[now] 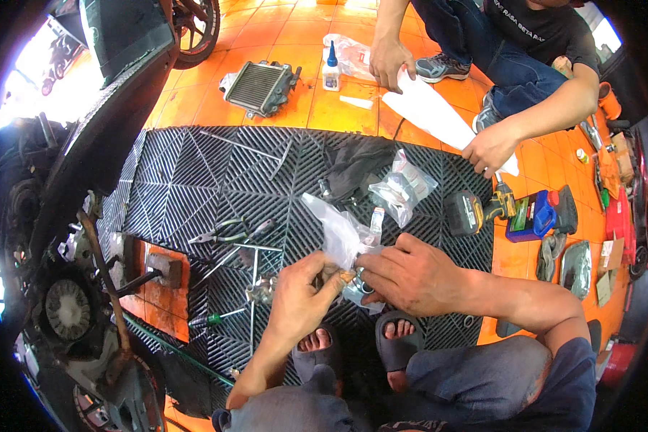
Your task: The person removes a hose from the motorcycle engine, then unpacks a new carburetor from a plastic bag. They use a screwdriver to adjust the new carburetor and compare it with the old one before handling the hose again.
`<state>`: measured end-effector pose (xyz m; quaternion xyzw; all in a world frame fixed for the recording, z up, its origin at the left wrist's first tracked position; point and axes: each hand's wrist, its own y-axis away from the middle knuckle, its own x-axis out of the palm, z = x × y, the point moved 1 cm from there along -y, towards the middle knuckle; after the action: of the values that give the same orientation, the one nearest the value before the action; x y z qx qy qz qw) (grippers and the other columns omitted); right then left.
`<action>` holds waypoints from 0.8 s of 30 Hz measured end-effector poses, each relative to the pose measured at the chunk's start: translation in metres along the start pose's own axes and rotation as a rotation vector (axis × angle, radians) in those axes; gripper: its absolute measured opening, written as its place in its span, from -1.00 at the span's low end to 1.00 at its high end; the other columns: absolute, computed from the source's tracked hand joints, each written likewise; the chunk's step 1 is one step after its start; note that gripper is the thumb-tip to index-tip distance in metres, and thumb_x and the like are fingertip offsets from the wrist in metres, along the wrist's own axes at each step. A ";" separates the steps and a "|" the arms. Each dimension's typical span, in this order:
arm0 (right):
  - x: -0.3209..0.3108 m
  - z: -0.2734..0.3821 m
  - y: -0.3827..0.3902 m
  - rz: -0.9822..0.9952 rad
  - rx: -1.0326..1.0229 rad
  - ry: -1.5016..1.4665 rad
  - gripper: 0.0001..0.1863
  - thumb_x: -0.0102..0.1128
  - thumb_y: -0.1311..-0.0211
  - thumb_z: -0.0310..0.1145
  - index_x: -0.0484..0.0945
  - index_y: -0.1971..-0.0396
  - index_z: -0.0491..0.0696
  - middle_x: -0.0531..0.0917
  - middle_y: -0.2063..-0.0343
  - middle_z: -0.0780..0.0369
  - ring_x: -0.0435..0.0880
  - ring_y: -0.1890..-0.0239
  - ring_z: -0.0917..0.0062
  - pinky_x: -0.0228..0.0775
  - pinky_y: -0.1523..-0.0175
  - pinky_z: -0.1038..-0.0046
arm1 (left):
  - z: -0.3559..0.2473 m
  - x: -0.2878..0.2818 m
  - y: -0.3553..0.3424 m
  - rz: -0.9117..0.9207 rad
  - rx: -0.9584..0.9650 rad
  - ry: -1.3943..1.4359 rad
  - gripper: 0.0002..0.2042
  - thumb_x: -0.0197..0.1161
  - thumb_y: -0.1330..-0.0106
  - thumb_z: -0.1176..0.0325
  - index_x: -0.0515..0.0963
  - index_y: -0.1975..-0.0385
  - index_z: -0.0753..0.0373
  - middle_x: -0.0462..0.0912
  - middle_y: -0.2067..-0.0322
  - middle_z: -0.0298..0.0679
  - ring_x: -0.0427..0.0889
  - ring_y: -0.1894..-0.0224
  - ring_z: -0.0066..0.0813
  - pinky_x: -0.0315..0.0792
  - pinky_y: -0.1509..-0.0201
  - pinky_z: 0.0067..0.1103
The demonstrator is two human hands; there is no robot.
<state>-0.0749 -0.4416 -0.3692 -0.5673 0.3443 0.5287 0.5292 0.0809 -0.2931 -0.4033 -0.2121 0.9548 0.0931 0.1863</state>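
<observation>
My left hand (300,294) is closed in a pinch on a thin translucent plastic bag (331,225), which sticks up above my fingers. Right beside it, my right hand (414,275) has its fingers curled in on the gathered part of the same bag. A small brownish bit (347,276) shows between the two hands; what it is I cannot make out. Just beyond lie another clear plastic bag (405,189) with parts in it and a dark cloth (356,164). Pliers (219,234), a T-handle wrench (254,277) and a green-handled screwdriver (212,319) rest left of my hands.
Black ribbed matting (173,162) covers the orange tiles. A motorcycle (68,309) stands close on the left. Beyond the mat are a radiator (259,88) and a blue-capped bottle (331,70). A co-worker's hands hold a white sheet (432,111). A cordless drill (482,209) and blue jug (531,216) sit right.
</observation>
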 end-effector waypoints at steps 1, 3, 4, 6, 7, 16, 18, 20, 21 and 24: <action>0.000 0.000 0.001 0.012 0.010 0.013 -0.61 0.25 -0.17 -0.08 0.60 0.24 -0.14 0.59 0.13 0.18 0.58 0.22 0.50 0.33 0.13 0.40 | 0.000 0.003 -0.001 -0.030 0.003 0.034 -0.82 0.40 -0.13 0.38 0.58 0.43 0.35 0.62 0.55 -0.16 0.59 0.58 -0.37 0.44 0.45 -0.48; -0.001 0.000 0.001 0.023 0.040 0.050 -0.62 0.25 -0.17 -0.09 0.59 0.24 -0.14 0.60 0.12 0.18 0.58 0.23 0.49 0.33 0.13 0.40 | -0.002 -0.002 -0.003 -0.092 0.042 -0.164 -0.82 0.40 -0.09 0.37 0.58 0.47 0.33 0.63 0.56 -0.14 0.62 0.58 -0.28 0.47 0.45 -0.43; -0.001 0.000 0.000 0.023 0.059 0.076 -0.62 0.25 -0.18 -0.09 0.59 0.25 -0.14 0.60 0.13 0.17 0.58 0.23 0.50 0.33 0.13 0.40 | -0.001 -0.005 -0.004 -0.121 0.060 -0.263 -0.83 0.40 -0.07 0.36 0.58 0.50 0.32 0.64 0.57 -0.13 0.63 0.58 -0.23 0.48 0.44 -0.40; 0.000 0.001 -0.003 0.029 0.087 0.105 -0.62 0.25 -0.18 -0.10 0.59 0.25 -0.14 0.60 0.12 0.17 0.58 0.24 0.50 0.33 0.13 0.41 | 0.000 -0.007 -0.007 -0.207 0.104 -0.425 -0.82 0.39 -0.01 0.33 0.55 0.58 0.29 0.61 0.63 -0.12 0.63 0.59 -0.14 0.50 0.45 -0.35; 0.000 0.002 -0.005 0.034 0.095 0.109 -0.63 0.25 -0.18 -0.10 0.59 0.25 -0.14 0.59 0.11 0.17 0.58 0.24 0.51 0.33 0.13 0.41 | 0.001 -0.009 -0.009 -0.234 0.099 -0.445 -0.81 0.38 -0.01 0.32 0.54 0.60 0.28 0.61 0.64 -0.12 0.63 0.60 -0.14 0.50 0.45 -0.34; -0.002 -0.004 -0.011 -0.156 0.089 -0.130 -0.67 0.34 -0.14 -0.14 0.56 0.33 -0.11 0.58 0.13 0.24 0.59 0.21 0.52 0.34 0.19 0.44 | 0.018 -0.020 -0.011 -0.254 -0.092 -0.244 -0.77 0.30 -0.17 0.34 0.50 0.56 0.39 0.51 0.70 -0.14 0.49 0.65 -0.47 0.39 0.49 -0.46; -0.005 -0.005 -0.010 -0.193 0.127 -0.159 -0.66 0.36 -0.13 -0.14 0.56 0.34 -0.11 0.58 0.16 0.25 0.59 0.20 0.52 0.35 0.18 0.43 | 0.014 -0.016 -0.002 -0.212 -0.174 0.086 -0.82 0.29 -0.26 0.38 0.55 0.43 0.39 0.59 0.59 -0.28 0.49 0.54 -0.64 0.39 0.45 -0.54; -0.007 -0.007 -0.011 -0.199 0.145 -0.129 -0.68 0.40 -0.09 -0.16 0.55 0.35 -0.09 0.56 0.18 0.27 0.59 0.20 0.51 0.37 0.15 0.40 | 0.019 -0.009 0.010 -0.121 -0.202 0.428 -0.84 0.28 -0.34 0.45 0.55 0.18 0.38 0.64 0.33 -0.33 0.51 0.37 -0.69 0.42 0.31 -0.65; -0.006 -0.010 -0.010 -0.207 0.150 -0.124 -0.68 0.40 -0.09 -0.16 0.55 0.36 -0.09 0.56 0.19 0.27 0.59 0.20 0.51 0.37 0.15 0.39 | 0.025 -0.006 0.011 -0.079 -0.205 0.380 -0.81 0.31 -0.33 0.43 0.55 0.14 0.38 0.64 0.34 -0.33 0.52 0.37 -0.69 0.43 0.30 -0.64; -0.005 -0.010 -0.008 -0.199 0.150 -0.112 -0.68 0.41 -0.07 -0.16 0.54 0.38 -0.07 0.56 0.20 0.26 0.59 0.21 0.48 0.39 0.11 0.36 | 0.025 0.009 0.006 -0.080 -0.181 0.388 -0.74 0.39 -0.26 0.41 0.57 0.12 0.37 0.61 0.43 -0.37 0.49 0.42 -0.70 0.41 0.34 -0.66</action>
<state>-0.0656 -0.4501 -0.3638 -0.5271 0.2949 0.4772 0.6384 0.0780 -0.2847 -0.4288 -0.2797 0.9513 0.1286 -0.0174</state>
